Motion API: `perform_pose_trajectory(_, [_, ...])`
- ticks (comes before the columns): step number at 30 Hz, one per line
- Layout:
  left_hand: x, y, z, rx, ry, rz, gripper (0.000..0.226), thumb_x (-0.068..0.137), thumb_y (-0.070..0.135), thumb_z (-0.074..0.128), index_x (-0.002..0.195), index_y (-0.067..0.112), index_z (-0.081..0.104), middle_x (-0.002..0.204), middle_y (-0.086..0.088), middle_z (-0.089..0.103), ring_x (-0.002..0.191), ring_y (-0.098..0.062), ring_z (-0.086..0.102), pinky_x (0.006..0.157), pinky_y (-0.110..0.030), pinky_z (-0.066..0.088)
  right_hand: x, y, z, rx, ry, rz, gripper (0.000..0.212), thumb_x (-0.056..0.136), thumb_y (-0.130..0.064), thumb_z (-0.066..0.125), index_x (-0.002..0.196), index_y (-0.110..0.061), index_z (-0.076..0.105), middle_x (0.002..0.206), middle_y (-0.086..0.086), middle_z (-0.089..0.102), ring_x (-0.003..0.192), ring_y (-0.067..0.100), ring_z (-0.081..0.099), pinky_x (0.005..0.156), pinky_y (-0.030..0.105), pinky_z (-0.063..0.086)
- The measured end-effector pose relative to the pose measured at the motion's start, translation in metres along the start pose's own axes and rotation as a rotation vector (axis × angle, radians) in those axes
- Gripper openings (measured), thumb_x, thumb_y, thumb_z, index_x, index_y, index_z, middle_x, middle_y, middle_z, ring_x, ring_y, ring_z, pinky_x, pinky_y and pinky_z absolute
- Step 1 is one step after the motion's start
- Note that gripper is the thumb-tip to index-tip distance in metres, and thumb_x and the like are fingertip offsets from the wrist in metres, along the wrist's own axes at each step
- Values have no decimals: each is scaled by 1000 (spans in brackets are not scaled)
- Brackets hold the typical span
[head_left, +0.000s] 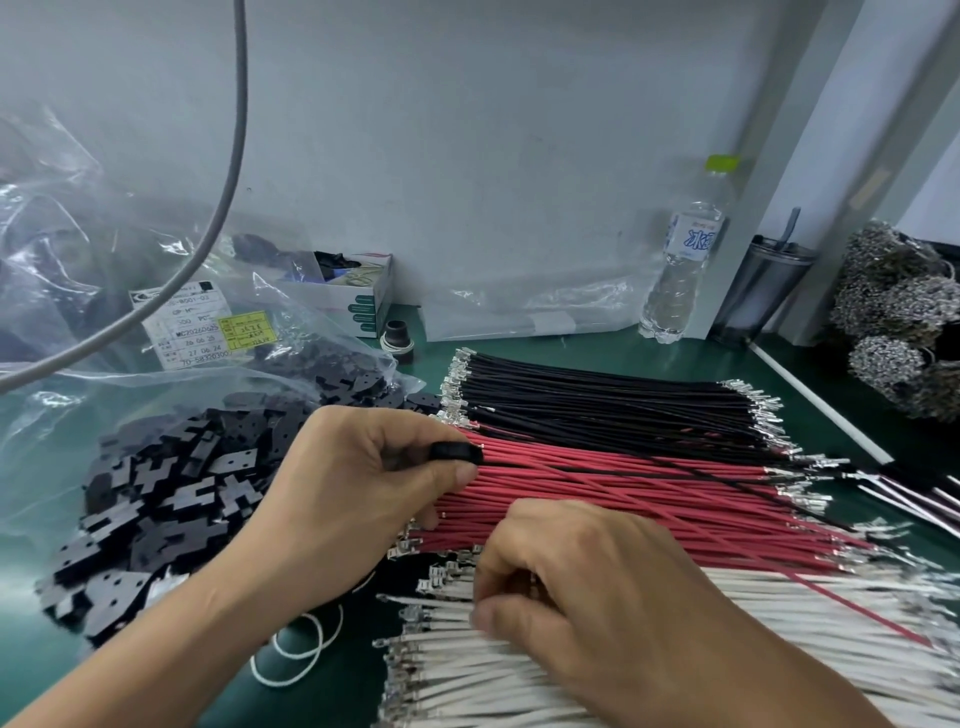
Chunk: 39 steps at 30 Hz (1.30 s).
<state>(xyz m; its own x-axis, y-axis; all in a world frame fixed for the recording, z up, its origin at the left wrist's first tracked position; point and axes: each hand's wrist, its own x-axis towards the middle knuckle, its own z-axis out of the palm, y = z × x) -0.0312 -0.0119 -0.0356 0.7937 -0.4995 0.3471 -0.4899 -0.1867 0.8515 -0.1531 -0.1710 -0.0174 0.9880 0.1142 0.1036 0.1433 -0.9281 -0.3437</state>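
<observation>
Green bench mat (649, 353): carries all items noted below.

Clear plastic bags (62, 249): lie left of and beyond the gripping hand, one bearing printed labels.

Wire stock: three flat rows with metal terminals at both ends.
- The black wires (597, 400) lie beyond the grip.
- The red wires (623, 493) begin directly at the grip and run off to its right.
- The white wires (805, 623) lie nearest the person, below and right of the grip.

Heap of flat black parts (156, 493): just left of the grip, partly inside an open bag.

Left hand (353, 488): closed in a pinch, with thumb and forefinger clamping a small black housing (457, 451). The housing is held against the left ends of the red wires.

Right hand (587, 587): below and right of the grip, with fingers curled down onto the left ends of the white wires and the thumb beside them. The fingertips are blurred, so it cannot be told whether a single wire is actually pinched.

Bundles of metal terminals (898, 312): far right of the grip, at the bench edge.

Water bottle (685, 260) and dark tumbler (758, 291): upright, well beyond and right of the grip, against the wall.

Small open carton (353, 296): beyond the grip, slightly left.

White cord loops (296, 649): on the mat below the left wrist.
</observation>
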Motion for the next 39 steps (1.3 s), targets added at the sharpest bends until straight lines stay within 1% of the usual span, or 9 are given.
perform_pose_trajectory(2, [0, 0, -1, -13, 1, -4, 20, 74, 27, 87, 87, 41, 81, 64, -4, 77, 47, -16, 69, 51, -39, 59, 1, -2, 1, 22, -21, 7, 29, 83, -61, 61, 101, -40, 56, 99, -21, 56, 88, -3, 51, 70, 20, 34])
perform_pose_trajectory(5, [1, 1, -2, -60, -10, -22, 17, 70, 33, 85, 86, 39, 82, 63, -6, 77, 44, -16, 66, 48, -38, 57, 1, -1, 1, 83, -2, 31, 22, 83, -54, 65, 100, -42, 58, 101, -24, 57, 88, -4, 54, 75, 21, 40])
perform_pose_trajectory(10, [3, 2, -4, -138, -49, -73, 14, 71, 26, 86, 84, 33, 84, 50, -6, 70, 34, -8, 50, 38, -17, 43, -2, 7, -4, 102, 60, 32, 10, 88, -47, 61, 96, -41, 58, 100, -29, 58, 89, -6, 55, 75, 19, 40])
perform_pose_trajectory(14, [4, 3, -7, -223, -73, -129, 14, 71, 21, 86, 83, 28, 85, 53, -6, 72, 33, -9, 44, 36, -18, 41, 0, 17, -17, 259, 235, 72, 5, 92, -39, 60, 89, -35, 63, 88, -21, 63, 77, 3, 59, 63, 17, 44])
perform_pose_trajectory(16, [4, 4, -7, -244, -95, -139, 15, 71, 22, 86, 84, 27, 85, 55, -3, 74, 33, -8, 44, 38, -18, 42, 0, 22, -19, 300, 361, 92, 8, 91, -33, 61, 84, -33, 65, 85, -16, 64, 78, 7, 59, 66, 18, 45])
perform_pose_trajectory(24, [3, 9, -6, -273, -133, -126, 20, 66, 30, 87, 86, 25, 85, 48, 3, 69, 32, -8, 46, 39, -14, 39, 1, 20, -9, 95, 511, 40, 14, 92, -40, 57, 81, -34, 63, 83, -16, 57, 80, 9, 59, 62, 28, 48])
perform_pose_trajectory(28, [3, 7, -7, -287, -143, -119, 20, 68, 29, 87, 87, 23, 85, 58, -5, 75, 34, -10, 47, 40, -14, 40, 0, 23, -9, 143, 560, 10, 6, 91, -31, 70, 85, -32, 70, 80, -16, 61, 78, 10, 62, 63, 34, 51])
perform_pose_trajectory(35, [3, 8, -7, -305, -138, -110, 22, 67, 29, 86, 88, 23, 85, 63, -9, 77, 35, -10, 47, 40, -14, 39, 2, 21, -9, -12, 563, -28, 12, 94, -36, 56, 88, -34, 65, 80, -19, 53, 71, 5, 54, 55, 23, 45])
perform_pose_trajectory(39, [1, 9, -5, -311, -169, -99, 19, 68, 28, 85, 87, 24, 85, 49, 1, 69, 32, -7, 46, 37, -12, 38, 4, 18, -8, -143, 591, -65, 16, 97, -33, 53, 90, -27, 66, 82, -15, 53, 64, 3, 47, 50, 25, 43])
